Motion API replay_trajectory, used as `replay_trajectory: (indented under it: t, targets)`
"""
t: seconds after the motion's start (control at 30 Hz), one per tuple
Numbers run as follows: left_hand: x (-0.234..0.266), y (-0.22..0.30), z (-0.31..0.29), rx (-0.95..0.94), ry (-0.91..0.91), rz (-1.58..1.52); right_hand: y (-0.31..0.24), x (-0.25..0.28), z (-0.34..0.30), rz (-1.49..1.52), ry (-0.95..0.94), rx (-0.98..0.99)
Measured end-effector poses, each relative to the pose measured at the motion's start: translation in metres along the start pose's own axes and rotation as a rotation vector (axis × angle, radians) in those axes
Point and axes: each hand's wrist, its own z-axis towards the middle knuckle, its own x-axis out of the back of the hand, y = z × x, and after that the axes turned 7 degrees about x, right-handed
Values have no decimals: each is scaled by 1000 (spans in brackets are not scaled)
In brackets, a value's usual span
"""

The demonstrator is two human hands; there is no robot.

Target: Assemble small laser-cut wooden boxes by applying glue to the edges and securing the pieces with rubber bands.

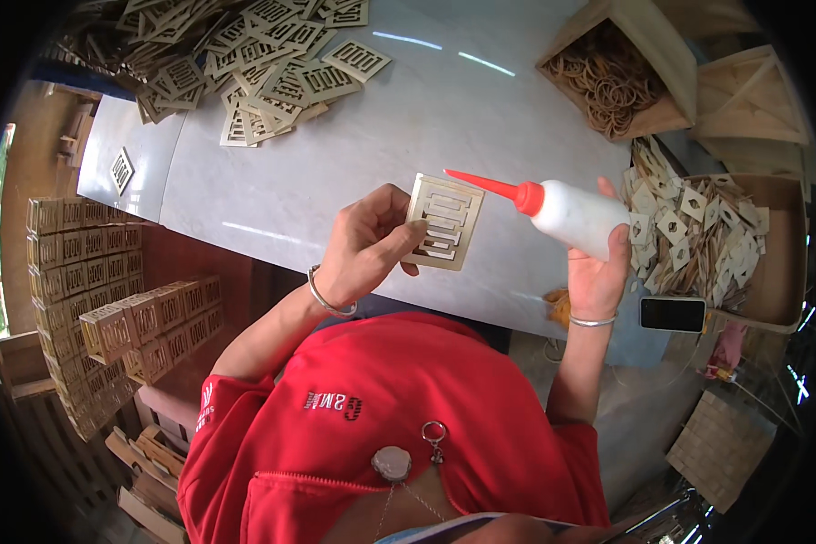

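My left hand (372,240) grips a thin pale wooden panel (472,222) by its left side, thumb on top, above the table's near edge. Slots are cut through the panel. My right hand (598,276) is closed around a white squeeze bottle (578,218) with a red cap and a long red nozzle (480,181). The bottle is tilted, and its nozzle tip lies at the panel's top edge; whether it touches cannot be made out. Part of my right fingers is hidden behind the bottle.
Slotted wooden panels (286,82) lie heaped at the far left of the grey table (290,186). A wooden box of rubber bands (607,77), a box of small holed wood pieces (698,227) and a phone (672,314) are at right. Wooden boxes (91,263) stand stacked at left.
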Motion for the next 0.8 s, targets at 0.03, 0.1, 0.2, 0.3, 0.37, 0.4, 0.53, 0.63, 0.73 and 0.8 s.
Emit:
replay_trajectory:
  t: [0.03, 0.1, 0.2, 0.3, 0.37, 0.4, 0.53, 0.63, 0.73, 0.8]
  targets:
    - [1, 1, -1, 5, 2, 7, 0, -1, 0, -1, -3, -5]
    - [5, 1, -2, 10, 10, 12, 1, -2, 0, -71, -63, 81]
    - [8, 2, -2, 13, 2, -19, -8, -2, 1, -66, -100, 130]
    - [9, 3, -3, 23, -5, -37, -13, -5, 4, 70, -27, 129]
    - [9, 3, -5, 36, -12, -14, -8, -4, 6, 88, -28, 131]
    - [8, 3, -5, 37, -15, -14, -4, -5, 5, 36, -10, 148]
    - [6, 3, -8, 28, -11, -22, -7, -9, 2, -152, 29, 202]
    - [4, 4, -9, 20, -14, -10, -10, -10, 1, -243, 9, 260]
    - [3, 5, -11, 25, -8, 7, -15, -19, 1, -302, -36, 321]
    - [2, 5, -10, 31, -7, 18, -14, -22, 2, -308, -49, 347]
